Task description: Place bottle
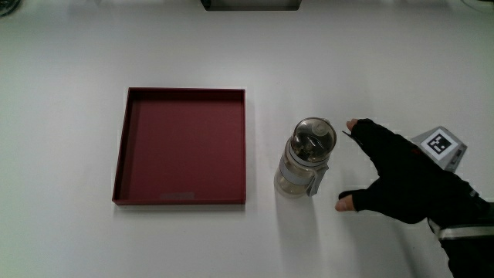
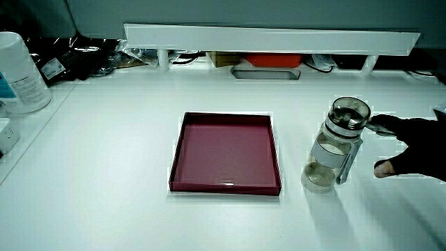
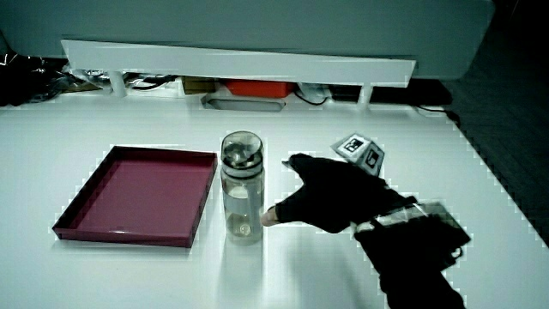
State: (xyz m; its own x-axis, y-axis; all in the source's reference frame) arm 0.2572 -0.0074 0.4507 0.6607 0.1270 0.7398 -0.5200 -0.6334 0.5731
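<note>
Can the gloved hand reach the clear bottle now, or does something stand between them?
Probably yes. The hand is beside the bottle with its fingers spread toward it, and only bare table lies between them. The red tray sits beside the bottle, away from the hand, so it does not block the way.

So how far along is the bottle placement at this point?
The bottle stands upright on the table beside the red tray, not in it, so if the tray is the target, placing is not yet done. The hand is next to the bottle with fingers spread, apart from it and holding nothing. In a side view the gap between hand and bottle also shows. Left: grasping and setting it down.
</note>
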